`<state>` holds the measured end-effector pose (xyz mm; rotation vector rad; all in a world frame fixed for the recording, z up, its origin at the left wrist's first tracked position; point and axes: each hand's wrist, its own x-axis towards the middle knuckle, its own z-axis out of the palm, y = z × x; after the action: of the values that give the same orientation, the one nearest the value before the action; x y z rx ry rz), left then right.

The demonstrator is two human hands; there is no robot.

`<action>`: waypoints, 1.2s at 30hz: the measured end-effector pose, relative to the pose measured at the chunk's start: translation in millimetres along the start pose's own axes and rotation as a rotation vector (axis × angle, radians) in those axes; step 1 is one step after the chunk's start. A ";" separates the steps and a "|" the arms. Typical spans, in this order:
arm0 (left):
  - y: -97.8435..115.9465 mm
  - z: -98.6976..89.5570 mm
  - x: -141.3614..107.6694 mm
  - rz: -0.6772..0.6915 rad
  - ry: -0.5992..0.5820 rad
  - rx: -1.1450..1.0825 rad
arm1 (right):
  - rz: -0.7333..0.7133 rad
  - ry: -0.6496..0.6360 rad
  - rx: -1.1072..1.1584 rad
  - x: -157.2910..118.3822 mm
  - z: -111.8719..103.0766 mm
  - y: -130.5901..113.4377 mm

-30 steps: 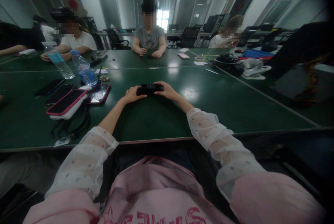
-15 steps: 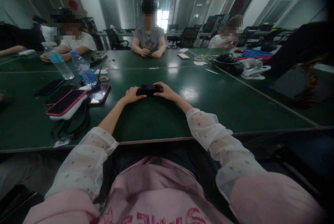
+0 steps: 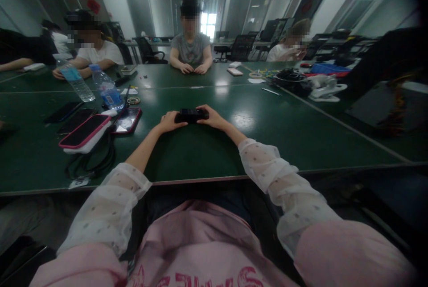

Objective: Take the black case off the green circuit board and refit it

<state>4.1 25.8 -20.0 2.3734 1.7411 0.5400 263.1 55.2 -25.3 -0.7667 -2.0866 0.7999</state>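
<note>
A small black oblong device [image 3: 191, 116] is held level between my two hands, low over the green table [image 3: 195, 153]. Its exact kind does not show. My left hand [image 3: 169, 122] grips the left end, thumb along the near side. At the opposite end my right hand [image 3: 213, 117] holds it the same way, fingers curled behind. Left of my hands lies a phone with a red edge [image 3: 128, 120], its screen bright with reflections. Closer to me is another phone in a pink-red case [image 3: 86, 131], resting on something white.
Two plastic bottles, one [image 3: 76, 79] tilted and one with a blue cap [image 3: 107, 89], stand at left beside a tape roll [image 3: 133, 100]. Black cables [image 3: 95, 162] lie near the front edge. A pen [image 3: 271, 92] and white device [image 3: 326, 89] are at right. Several people sit around.
My hands and the black device keep their place. Across the table, the person in grey has shifted their hands slightly.
</note>
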 end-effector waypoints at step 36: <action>-4.7 1.5 0.4 0.015 -0.019 -0.016 | 0.087 0.138 0.145 1.4 2.7 -4.9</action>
<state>0.6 27.8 -22.9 2.3746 1.7066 0.5288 258.9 52.4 -22.5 -0.8139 -1.8625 0.9092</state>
